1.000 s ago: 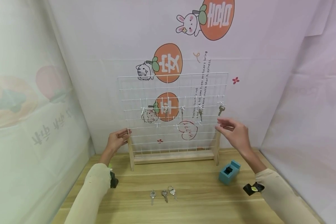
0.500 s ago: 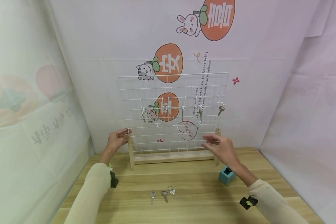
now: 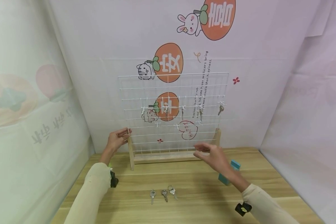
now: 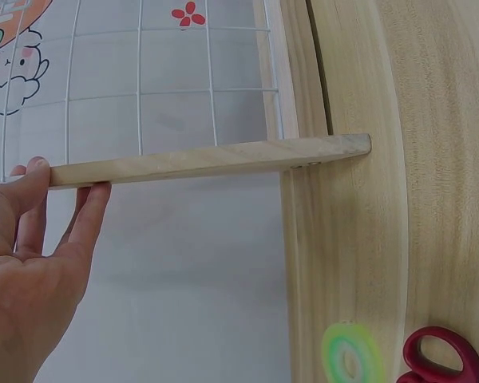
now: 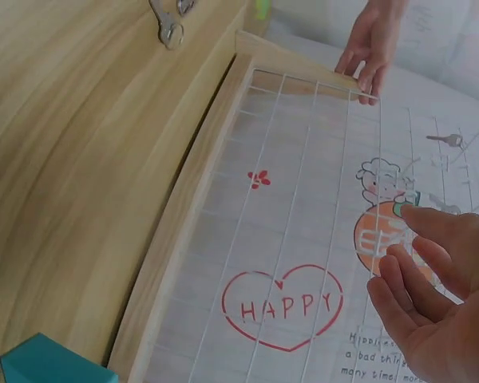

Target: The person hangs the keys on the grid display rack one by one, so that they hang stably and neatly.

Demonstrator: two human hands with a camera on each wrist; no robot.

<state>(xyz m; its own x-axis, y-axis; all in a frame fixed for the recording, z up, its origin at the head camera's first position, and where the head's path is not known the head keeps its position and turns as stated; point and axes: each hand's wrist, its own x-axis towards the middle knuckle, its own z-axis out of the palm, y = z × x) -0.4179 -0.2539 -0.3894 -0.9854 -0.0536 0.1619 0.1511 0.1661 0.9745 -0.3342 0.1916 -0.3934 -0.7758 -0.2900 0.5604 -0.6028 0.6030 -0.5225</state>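
A white wire grid rack (image 3: 172, 74) stands on a wooden base (image 3: 162, 159) against the printed backdrop. My left hand (image 3: 117, 140) grips the top of its left wooden post (image 4: 207, 158), thumb on one side and fingers on the other. My right hand (image 3: 212, 155) hovers before the rack's lower right, fingers loosely bent and apart, holding nothing. Several keys hang from white hooks on the grid, among them a bronze-coloured key (image 3: 221, 109) at the far right. On the table lie three more: a left key (image 3: 152, 194), a middle key (image 3: 164, 194) and a right key (image 3: 172, 191) with a ring.
A teal block-like object (image 3: 224, 179) sits on the table (image 3: 123, 205) at the right, partly hidden behind my right forearm. Red-handled scissors (image 4: 451, 339) and a roll of greenish tape (image 4: 351, 355) lie by the left post. Fabric walls enclose both sides.
My right hand has left the rack's right post and moved left and down in front of the grid. My left hand has stayed at the left post.
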